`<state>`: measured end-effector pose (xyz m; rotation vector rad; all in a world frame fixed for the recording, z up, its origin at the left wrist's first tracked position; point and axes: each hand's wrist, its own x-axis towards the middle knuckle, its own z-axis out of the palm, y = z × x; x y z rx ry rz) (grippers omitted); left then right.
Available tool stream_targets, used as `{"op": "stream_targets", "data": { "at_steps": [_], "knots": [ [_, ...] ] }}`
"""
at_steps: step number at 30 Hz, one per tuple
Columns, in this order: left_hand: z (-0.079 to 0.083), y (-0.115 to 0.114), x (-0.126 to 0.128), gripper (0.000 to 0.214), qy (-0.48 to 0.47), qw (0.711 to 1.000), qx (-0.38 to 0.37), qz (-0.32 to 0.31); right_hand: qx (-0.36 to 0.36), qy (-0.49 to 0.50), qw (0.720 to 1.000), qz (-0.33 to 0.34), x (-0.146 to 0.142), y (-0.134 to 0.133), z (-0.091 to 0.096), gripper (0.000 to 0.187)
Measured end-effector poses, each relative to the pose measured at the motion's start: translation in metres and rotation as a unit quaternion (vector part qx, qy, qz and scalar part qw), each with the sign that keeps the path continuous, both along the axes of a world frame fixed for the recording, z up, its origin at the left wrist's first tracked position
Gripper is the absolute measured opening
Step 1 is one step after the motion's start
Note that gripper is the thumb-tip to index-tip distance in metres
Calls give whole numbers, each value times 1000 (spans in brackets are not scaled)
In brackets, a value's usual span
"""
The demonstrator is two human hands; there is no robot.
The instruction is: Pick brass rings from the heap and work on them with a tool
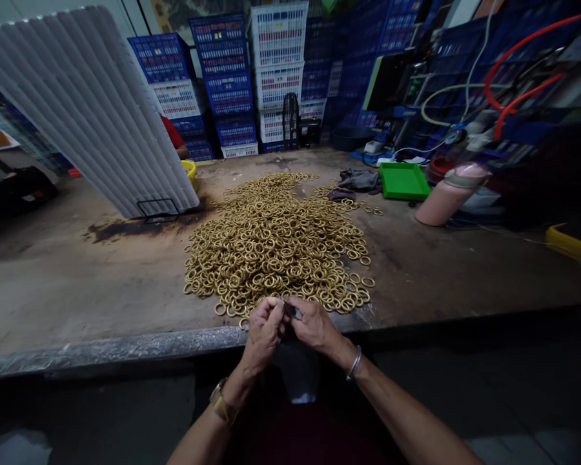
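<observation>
A heap of brass-coloured rings (271, 248) is spread over the worktable (126, 284), its near side close to the table's front edge. At that edge my left hand (264, 330) is closed, thumb and fingers pinched together; what they hold is hidden. My right hand (318, 328) is closed too and meets the left at the fingertips. Something small and dark shows between the two hands, too small to name. A few loose rings lie just beyond my fingers.
A tall corrugated pale panel (87, 97) leans in a wire stand at left. At right are a green tray (404, 181), a pink bottle (450, 195) and dark gloves (361, 181). Stacked crates (225, 77) stand behind. Part of a person's red sleeve (173, 134) shows past the panel.
</observation>
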<state>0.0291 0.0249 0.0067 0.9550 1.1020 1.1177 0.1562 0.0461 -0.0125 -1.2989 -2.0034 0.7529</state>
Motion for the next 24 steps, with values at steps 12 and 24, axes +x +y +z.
{"op": "stream_targets", "data": {
  "at_steps": [12, 24],
  "knots": [
    [9, -16, -5, 27, -40, 998, -2, -52, -1, -150, 986, -72, 9, 8, 2, 14],
    [-8, -21, -20, 18, -241, 963, -119, -21, -16, -286, 949, -133, -11, 15, 13, 20]
  ]
}}
